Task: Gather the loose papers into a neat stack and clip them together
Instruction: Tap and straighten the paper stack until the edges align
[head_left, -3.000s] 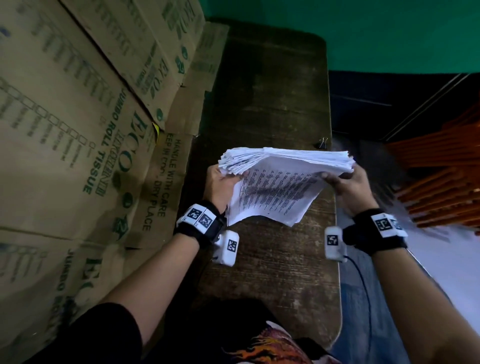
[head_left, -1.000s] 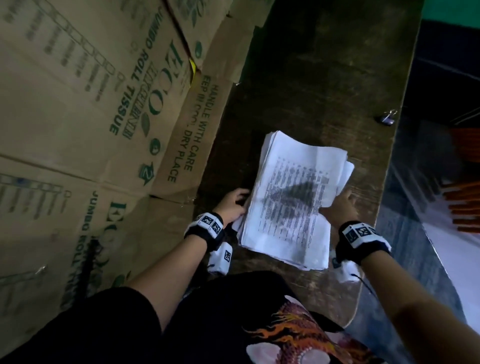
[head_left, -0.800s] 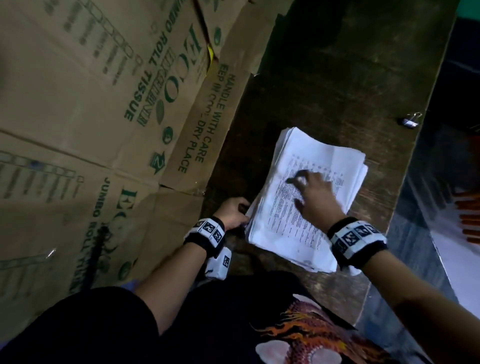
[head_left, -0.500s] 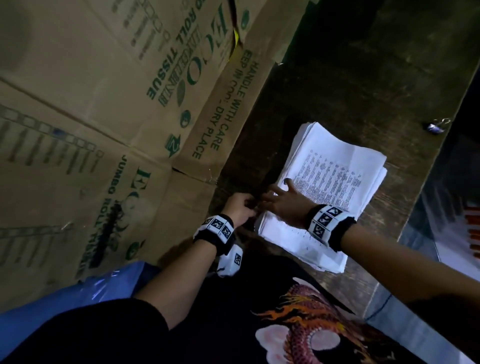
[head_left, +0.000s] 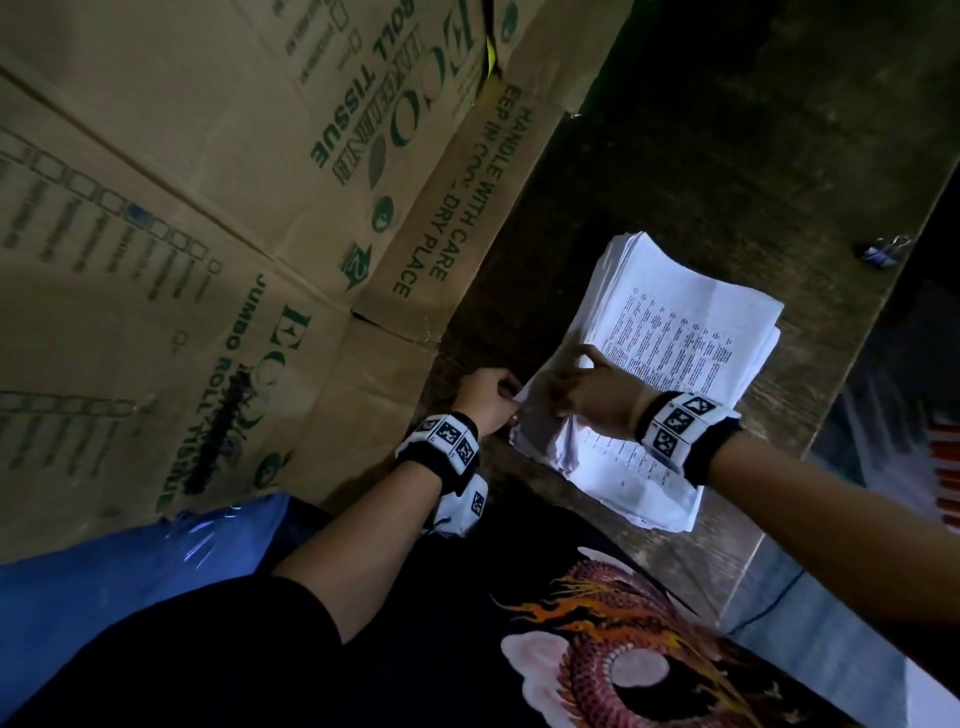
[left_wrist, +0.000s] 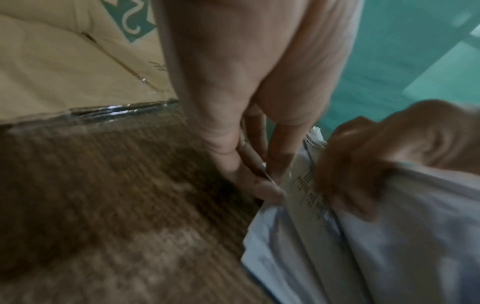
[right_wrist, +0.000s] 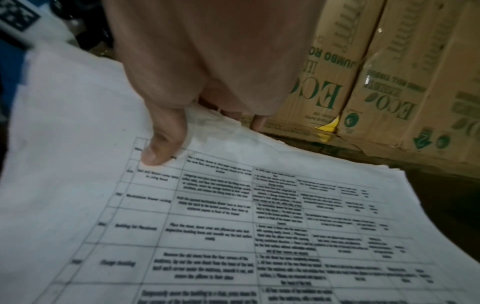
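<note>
A thick stack of white printed papers (head_left: 691, 332) lies flat on the dark wooden table (head_left: 717, 145), its edges slightly fanned. My left hand (head_left: 511, 408) pinches the stack's near-left edge between thumb and fingers (left_wrist: 262, 191). Beside it, my right hand (head_left: 566, 387) holds the same edge. Its thumb (right_wrist: 158, 152) presses on the top sheet (right_wrist: 233, 226) and its fingers curl over the edge, lifting it a little. A small binder clip (head_left: 884, 251) lies apart at the table's far right edge. A faint metallic glint shows between my left fingers; I cannot tell what it is.
Tall cardboard tissue boxes (head_left: 218, 197) stand along the table's left side, close to my left hand. Blue plastic wrap (head_left: 104, 597) lies at the lower left. The table's right edge (head_left: 852, 374) drops to the floor just past the stack.
The stack, held up in both hands earlier, now lies flat. My right hand crossed from its right side over the top sheet to the left edge, beside my left hand.
</note>
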